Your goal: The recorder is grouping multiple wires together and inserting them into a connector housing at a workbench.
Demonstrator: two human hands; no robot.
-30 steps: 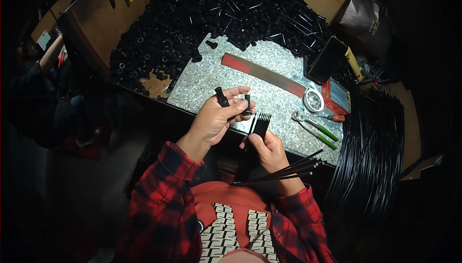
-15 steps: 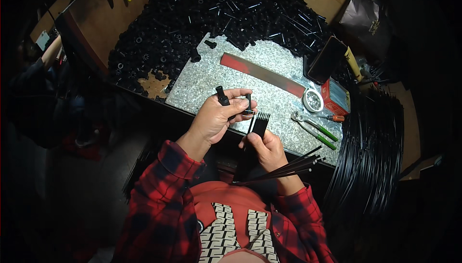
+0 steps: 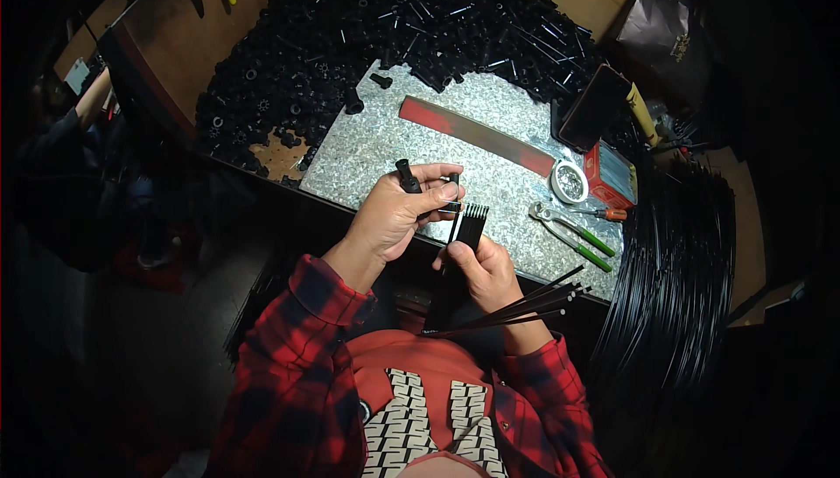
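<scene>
Here we have the left hand point(image 3: 398, 215) closed around a small black hub piece point(image 3: 409, 178), thumb and fingers wrapped so its stub end pokes up above the knuckles, while the right hand point(image 3: 486, 270) pinches a flat row of thin black rods point(image 3: 470, 220) whose tips fan upward right beside that hub. A second loose bundle of rods point(image 3: 525, 307) trails out under the right wrist toward the person's right. Both are held just above the near edge of the speckled metal plate point(image 3: 367, 150) on the surface. To do this well, we judge, we should keep the hub steady in the left grip and turn it only slightly, so one socket faces the rod tips; we would feed a single rod at a time, keeping the others pinched flat so they do not splay. Behind lies the heap of black parts point(image 3: 350, 31); the pliers point(image 3: 573, 233) lie well clear to the right.
</scene>
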